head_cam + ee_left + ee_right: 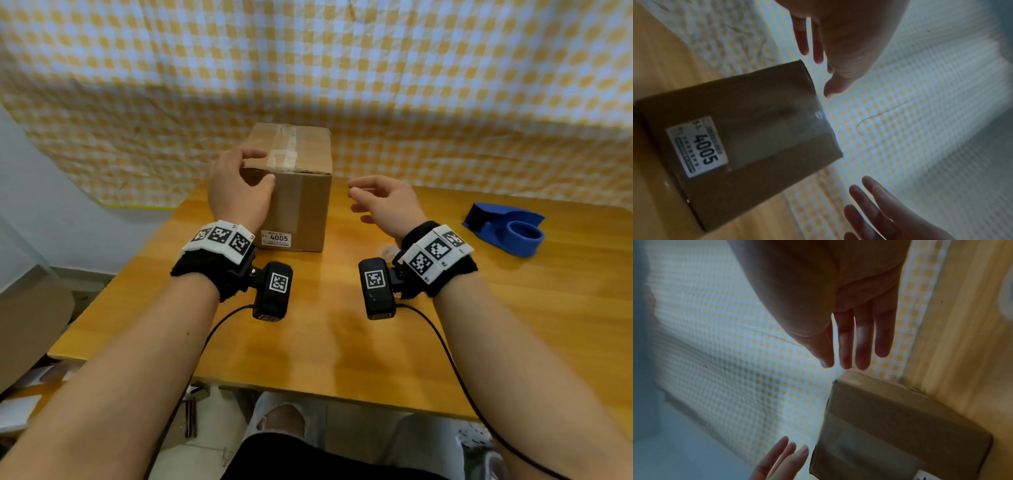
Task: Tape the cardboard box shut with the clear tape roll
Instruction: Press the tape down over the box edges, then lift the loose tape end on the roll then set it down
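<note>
The left hand [239, 186] has its fingers [255, 153] loosely spread and lightly bent, hovering at the near left top corner of the box [301, 205]; the head view leaves it unclear whether any fingertip touches the cardboard, and the left wrist view shows them apart from it, gripping nothing. The right hand [383, 202] is just to the right of the box, clear of it, its fingers straight, slightly parted and empty.

The box stands upright on the wooden table [342, 342], in front of the checked cloth [342, 68]. A strip of clear tape [284, 147] already runs across its top and down over the near edge. A white label [276, 238] reading 4005 sits low on the near face.

The blue tape dispenser [507, 233] lies well to the right of the box, past the right hand, untouched.

The box looks like stiff, dry corrugated board, probably light, and likely to slide on the smooth table if pushed from one side. It would best be steadied with a flat palm on the top or with hands on opposite side walls, keeping off the taped seam. The dispenser looks rigid and is best taken by its body.
</note>
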